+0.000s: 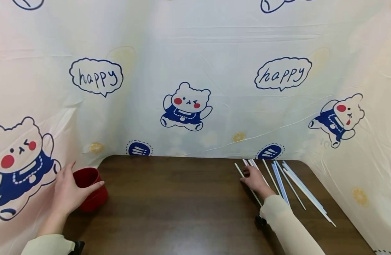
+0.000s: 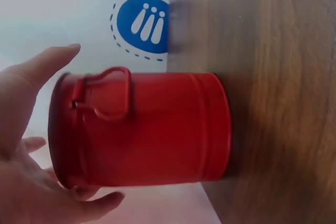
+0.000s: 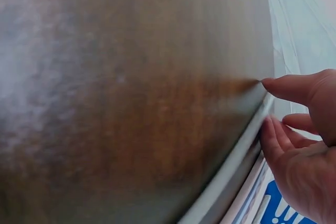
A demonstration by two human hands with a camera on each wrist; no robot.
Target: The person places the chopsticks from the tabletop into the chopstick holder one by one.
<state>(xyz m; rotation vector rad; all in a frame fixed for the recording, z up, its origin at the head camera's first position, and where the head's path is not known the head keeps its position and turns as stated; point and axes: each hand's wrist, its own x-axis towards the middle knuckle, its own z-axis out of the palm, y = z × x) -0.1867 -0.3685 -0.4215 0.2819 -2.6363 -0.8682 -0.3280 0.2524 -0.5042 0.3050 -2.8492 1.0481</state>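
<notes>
A red metal can with a small wire handle (image 2: 113, 95) stands upright on the table's left side. My left hand (image 1: 69, 194) is spread around the rim of the red can (image 1: 96, 200), thumb on one side and fingers on the other; a gap shows between thumb tip and can wall in the left wrist view. Across the table, my right hand (image 1: 256, 181) reaches down at the leftmost thin pale stick (image 1: 256, 196). Seen from the right wrist, the thumb tip is at the tabletop and the fingers lie across the pale stick (image 3: 226, 169), with space between them.
Several more thin sticks, white and light blue, lie fanned on the right of the brown table (image 1: 170, 205), among them a blue one (image 1: 281, 184) and a long white one (image 1: 310, 194). A printed curtain (image 1: 214, 63) hangs behind and at both sides.
</notes>
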